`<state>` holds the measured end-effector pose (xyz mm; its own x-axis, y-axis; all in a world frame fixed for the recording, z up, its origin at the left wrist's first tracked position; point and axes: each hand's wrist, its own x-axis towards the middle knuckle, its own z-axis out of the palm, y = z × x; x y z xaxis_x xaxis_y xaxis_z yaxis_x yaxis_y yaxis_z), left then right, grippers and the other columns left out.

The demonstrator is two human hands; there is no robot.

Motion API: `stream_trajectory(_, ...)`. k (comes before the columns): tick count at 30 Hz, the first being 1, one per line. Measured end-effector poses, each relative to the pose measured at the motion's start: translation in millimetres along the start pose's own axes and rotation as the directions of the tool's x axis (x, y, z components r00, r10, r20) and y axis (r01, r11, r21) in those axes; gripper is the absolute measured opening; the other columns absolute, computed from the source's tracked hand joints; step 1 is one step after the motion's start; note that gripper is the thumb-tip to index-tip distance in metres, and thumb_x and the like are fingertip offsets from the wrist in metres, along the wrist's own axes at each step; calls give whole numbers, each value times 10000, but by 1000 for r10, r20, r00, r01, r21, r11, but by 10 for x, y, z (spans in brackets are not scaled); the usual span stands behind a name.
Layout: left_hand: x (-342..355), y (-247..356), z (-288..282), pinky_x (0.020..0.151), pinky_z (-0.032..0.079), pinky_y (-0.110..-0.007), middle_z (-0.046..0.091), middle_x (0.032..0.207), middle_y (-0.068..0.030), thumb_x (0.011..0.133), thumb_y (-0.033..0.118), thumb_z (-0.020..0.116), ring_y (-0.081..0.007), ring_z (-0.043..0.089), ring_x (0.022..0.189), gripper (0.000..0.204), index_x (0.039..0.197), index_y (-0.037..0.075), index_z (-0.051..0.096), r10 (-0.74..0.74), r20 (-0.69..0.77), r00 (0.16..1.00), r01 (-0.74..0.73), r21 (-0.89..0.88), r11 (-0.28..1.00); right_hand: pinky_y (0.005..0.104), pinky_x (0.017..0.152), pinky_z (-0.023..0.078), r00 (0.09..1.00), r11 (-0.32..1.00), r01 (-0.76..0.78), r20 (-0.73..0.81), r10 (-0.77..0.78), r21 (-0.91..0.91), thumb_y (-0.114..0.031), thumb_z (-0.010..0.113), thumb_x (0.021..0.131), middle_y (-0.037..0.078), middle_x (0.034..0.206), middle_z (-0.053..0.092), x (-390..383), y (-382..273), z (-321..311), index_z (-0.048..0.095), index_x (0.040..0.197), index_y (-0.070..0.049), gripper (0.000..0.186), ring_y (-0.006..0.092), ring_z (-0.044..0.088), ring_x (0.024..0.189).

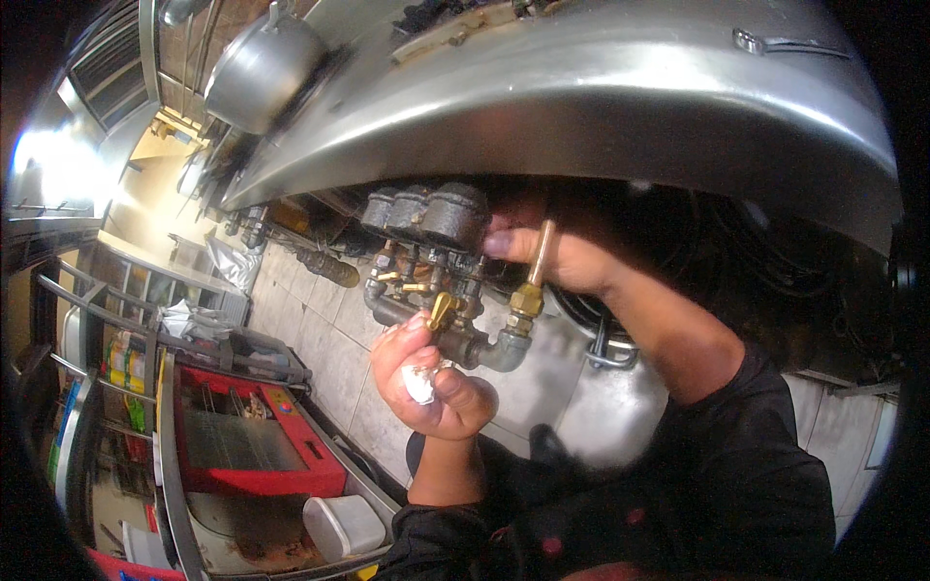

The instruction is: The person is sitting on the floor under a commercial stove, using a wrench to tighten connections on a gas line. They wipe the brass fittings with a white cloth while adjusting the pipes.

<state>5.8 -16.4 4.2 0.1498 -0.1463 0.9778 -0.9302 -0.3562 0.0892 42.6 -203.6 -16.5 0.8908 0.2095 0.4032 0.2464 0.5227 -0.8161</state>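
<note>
A gas manifold of grey pipes (473, 351) with brass valve levers (441, 312) carries several dark cast-metal housings (453, 215) beneath a curved steel counter edge (562, 116). My left hand (431, 392) is closed round a crumpled white wad (419, 384), with its fingertips at a brass lever. My right hand (557, 259) reaches in from the right behind an upright copper-coloured tube (541, 254) on a brass fitting (526, 300); its thumb and curled fingers are at the right side of the biggest housing, partly hidden, so what they grip is unclear.
A large aluminium pot (257, 73) stands on the range at upper left. At lower left are a red oven (247, 426) with a glass door, a white plastic tub (344, 528) and metal shelving (97, 290). Dark hoses (780, 261) hang under the counter at right, over tiled floor.
</note>
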Motion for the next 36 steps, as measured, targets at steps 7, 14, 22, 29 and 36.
stream_trajectory(7, -3, 3, 12, 823, 443, -400, 551, 1030, -167, 970, 290, 467, -278, 571, 907, 251, 995, 40, 461, -6, -16, 1000, 6, -1, 1000, 337, 1052, 376, 1000, 1000, -27, 15, 27, 8, -254, 565, 948, 99, 1248, 584, 13, 31, -39, 518, 1272, 2, 415, 180, 539, 1184)
stream_trajectory(14, -1, 12, 30, 828, 439, -402, 557, 1031, -165, 968, 292, 469, -278, 574, 911, 250, 991, 42, 465, -17, -34, 999, 17, -14, 1000, 337, 1077, 337, 999, 994, 29, 32, -33, 105, -274, 575, 939, 77, 1230, 597, 33, 141, -62, 501, 1299, -2, 457, 184, 544, 1180)
stream_trajectory(22, -9, -2, 7, 838, 435, -410, 556, 1031, -159, 966, 280, 472, -273, 577, 920, 240, 1004, 43, 465, 11, -12, 1000, -11, 10, 1000, 334, 1044, 380, 1000, 998, 14, 14, -15, 66, -248, 587, 933, 70, 1207, 612, 26, 70, -23, 550, 1262, -9, 408, 178, 563, 1152)
stream_trajectory(29, -4, 6, 3, 844, 434, -411, 559, 1030, -153, 960, 271, 471, -277, 577, 922, 235, 1000, 39, 469, -12, -18, 1000, 13, 6, 1000, 360, 929, 478, 958, 964, 249, -126, -259, -92, -65, 676, 830, 98, 1118, 630, 69, -129, -18, 596, 1113, 1, 302, 203, 594, 1047)
stream_trajectory(36, 4, -2, 29, 834, 433, -406, 561, 1023, -145, 955, 269, 490, -272, 582, 913, 227, 981, 44, 471, -5, -36, 999, 5, -14, 1000, 352, 870, 516, 961, 957, 262, -51, -270, -128, 52, 670, 795, 141, 1010, 651, 25, -287, -80, 569, 1101, 14, 324, 238, 639, 931)
